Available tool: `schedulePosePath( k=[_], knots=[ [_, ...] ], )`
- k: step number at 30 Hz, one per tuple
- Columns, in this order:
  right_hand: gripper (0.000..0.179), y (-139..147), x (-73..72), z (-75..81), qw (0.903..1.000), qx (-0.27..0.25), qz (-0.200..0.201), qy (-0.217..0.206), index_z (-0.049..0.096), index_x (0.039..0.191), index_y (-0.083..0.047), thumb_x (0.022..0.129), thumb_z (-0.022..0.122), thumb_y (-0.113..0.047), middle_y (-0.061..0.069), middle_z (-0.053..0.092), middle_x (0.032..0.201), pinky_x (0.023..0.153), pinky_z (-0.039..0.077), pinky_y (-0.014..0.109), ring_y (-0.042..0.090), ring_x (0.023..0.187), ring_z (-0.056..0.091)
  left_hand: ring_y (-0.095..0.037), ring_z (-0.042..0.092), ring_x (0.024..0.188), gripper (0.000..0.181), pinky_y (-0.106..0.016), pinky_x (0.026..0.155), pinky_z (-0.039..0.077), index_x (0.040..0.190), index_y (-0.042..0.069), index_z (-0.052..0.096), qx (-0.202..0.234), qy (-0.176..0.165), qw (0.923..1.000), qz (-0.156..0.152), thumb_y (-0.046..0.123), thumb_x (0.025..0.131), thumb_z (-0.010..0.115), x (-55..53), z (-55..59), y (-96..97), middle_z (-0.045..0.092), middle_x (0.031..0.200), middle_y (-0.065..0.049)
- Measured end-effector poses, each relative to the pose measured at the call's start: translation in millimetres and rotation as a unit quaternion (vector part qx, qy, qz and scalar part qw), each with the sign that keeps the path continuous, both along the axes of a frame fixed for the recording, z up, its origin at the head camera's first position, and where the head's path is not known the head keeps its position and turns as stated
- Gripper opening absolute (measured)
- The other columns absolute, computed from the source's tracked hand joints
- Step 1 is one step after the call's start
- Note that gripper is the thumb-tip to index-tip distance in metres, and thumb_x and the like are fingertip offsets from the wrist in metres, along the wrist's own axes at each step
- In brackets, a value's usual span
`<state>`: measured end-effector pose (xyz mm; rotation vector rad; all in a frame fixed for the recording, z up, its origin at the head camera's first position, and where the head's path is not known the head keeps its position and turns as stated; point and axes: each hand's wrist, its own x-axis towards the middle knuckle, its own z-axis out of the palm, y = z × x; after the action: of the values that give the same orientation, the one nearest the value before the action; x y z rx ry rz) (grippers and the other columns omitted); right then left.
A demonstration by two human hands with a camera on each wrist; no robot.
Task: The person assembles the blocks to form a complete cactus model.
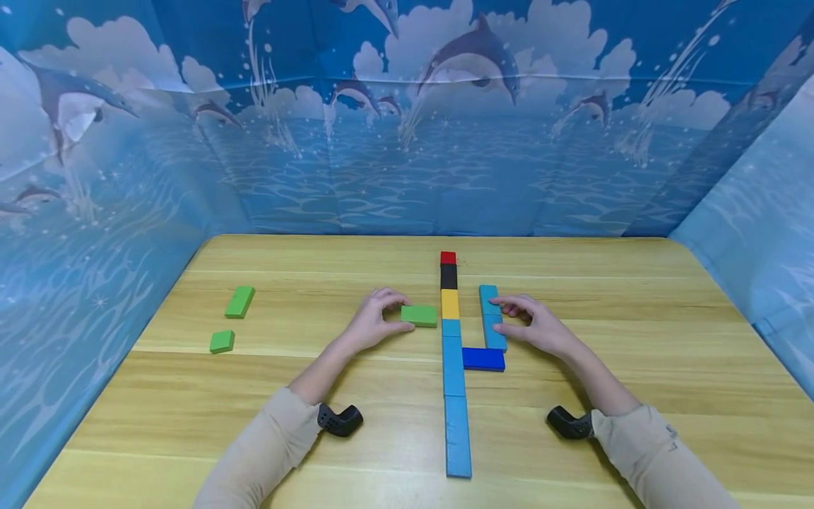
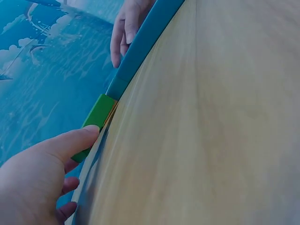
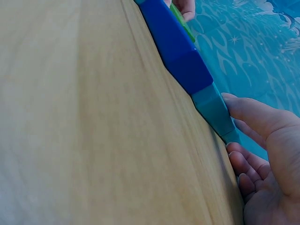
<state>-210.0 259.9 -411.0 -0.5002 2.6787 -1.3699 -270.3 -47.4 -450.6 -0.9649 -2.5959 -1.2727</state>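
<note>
My left hand point(image 1: 376, 319) pinches a green block point(image 1: 419, 316) near its left end, thumb on the near side and fingers on the far side. In the left wrist view the thumb presses against the green block's edge. The block's right end is close to a long column of blocks, beside the yellow block point(image 1: 450, 304) and the small light blue block point(image 1: 451, 327). My right hand point(image 1: 533, 325) touches the right side of two light blue blocks point(image 1: 493, 332) laid end to end, with thumb and fingertips extended. A dark blue block point(image 1: 483, 359) lies crosswise between them and the column.
At the column's far end are a red block point(image 1: 448, 257) and a black block point(image 1: 449, 276); longer light blue blocks point(image 1: 457, 435) form its near end. Two loose green blocks point(image 1: 239, 302) lie on the left of the wooden table point(image 1: 356, 466). Dolphin-printed curtains point(image 1: 394, 184) enclose the table.
</note>
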Motion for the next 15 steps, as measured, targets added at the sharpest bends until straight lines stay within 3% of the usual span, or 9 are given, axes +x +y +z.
schedulePosePath(
  k=[10,15],
  knots=[
    [0.045,0.9,-1.4,-2.8,1.0,-0.004,0.002,0.0,0.049,0.126,0.005,0.086,0.063,-0.009,0.019,0.05,0.106,0.076,0.037,0.029,0.029,0.095,0.042,-0.017,0.049,0.09,0.036,-0.043,0.09,0.032,0.103,0.01,0.066,-0.024,-0.013,0.9996,0.009,0.023,0.071,0.078,-0.2,-3.6,4.5,0.061,0.1,-0.002],
    [0.045,0.7,-1.5,-2.7,1.0,-0.003,0.001,0.001,0.049,0.126,0.005,0.086,0.063,-0.008,0.019,0.049,0.106,0.076,0.037,0.028,0.029,0.095,0.042,-0.017,0.049,0.088,0.035,-0.043,0.088,0.033,0.101,0.01,0.067,-0.023,-0.008,0.9996,0.01,0.022,0.07,0.079,0.0,-4.0,5.2,0.061,0.097,-0.001]
  ],
)
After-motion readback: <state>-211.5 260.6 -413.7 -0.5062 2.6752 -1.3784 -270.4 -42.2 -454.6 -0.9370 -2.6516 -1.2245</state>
